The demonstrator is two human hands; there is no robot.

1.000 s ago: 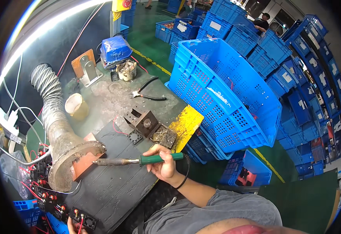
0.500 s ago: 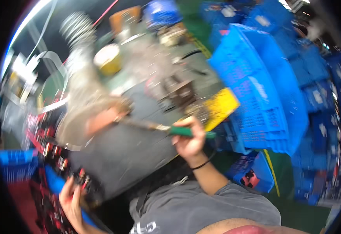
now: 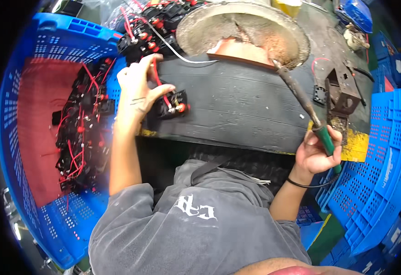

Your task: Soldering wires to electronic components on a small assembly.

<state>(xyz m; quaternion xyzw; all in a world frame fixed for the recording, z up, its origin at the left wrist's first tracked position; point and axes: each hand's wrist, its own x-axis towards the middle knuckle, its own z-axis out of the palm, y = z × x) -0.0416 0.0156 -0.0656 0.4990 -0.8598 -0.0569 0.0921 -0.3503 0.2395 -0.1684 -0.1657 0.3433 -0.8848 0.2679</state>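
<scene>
My right hand [image 3: 317, 151] wraps around the green handle of a soldering iron [image 3: 305, 100]. The iron slants up and left, its tip at the right end of a copper-coloured plate [image 3: 246, 52] in the mouth of a metal funnel-shaped hood [image 3: 196, 36]. At the left of the black work mat, my left hand [image 3: 138, 85] is bent around a red wire [image 3: 157, 75], thumb and fingers on either side. That wire runs down to a small black part [image 3: 178, 101] with an orange-red spot, close to the thumb. A thin pale wire [image 3: 182, 58] curves across the mat.
A blue crate [image 3: 31, 229] on the left holds a red sheet and several wired black parts. More such parts [image 3: 152, 27] are heaped beyond my left hand. A brown metal bracket [image 3: 345, 94] stands at the right, beside a yellow sheet [image 3: 358, 146] and blue crates [image 3: 370, 183].
The view has swung left and become sharper. My left hand has come from the heap of parts onto the mat with a red-wired black part. My right hand still holds the soldering iron.
</scene>
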